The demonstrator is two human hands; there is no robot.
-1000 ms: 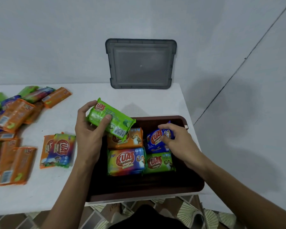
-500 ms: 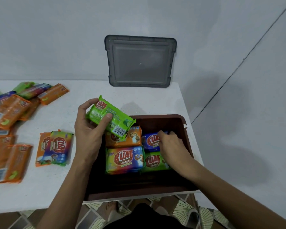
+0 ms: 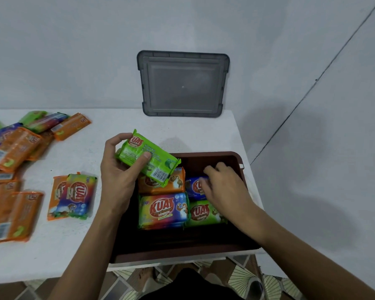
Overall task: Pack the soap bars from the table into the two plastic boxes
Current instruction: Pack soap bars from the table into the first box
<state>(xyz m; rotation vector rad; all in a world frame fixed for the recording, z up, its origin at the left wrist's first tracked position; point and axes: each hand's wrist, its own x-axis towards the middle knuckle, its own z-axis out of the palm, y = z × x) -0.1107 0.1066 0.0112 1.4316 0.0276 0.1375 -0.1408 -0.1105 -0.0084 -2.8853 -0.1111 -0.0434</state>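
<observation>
1. My left hand point(image 3: 119, 178) is closed round a green wrapped soap bar point(image 3: 147, 156), thumb across its face and fingers behind. The bar hangs tilted over the far left corner of the dark brown plastic box point(image 3: 238, 158), ready, I judge, for the next free slot.
2. My right hand point(image 3: 223, 187) lies inside the box over the right end of a blue wrapped soap bar point(image 3: 194, 187). Blur hides whether the curved fingers pinch it or only press it flat.
3. An orange bar point(image 3: 175, 184), a multicolour bar point(image 3: 164, 210) and a green bar point(image 3: 204, 213) lie face up, edge to edge, evidently to save room.
4. Many loose wrapped bars point(image 3: 15, 148) lie at the left of the white bench point(image 3: 74, 245), so most of the packing is not yet done.
5. A grey plastic lid point(image 3: 183, 83) leans on the far wall, clear of the work. No second box is in view.
</observation>
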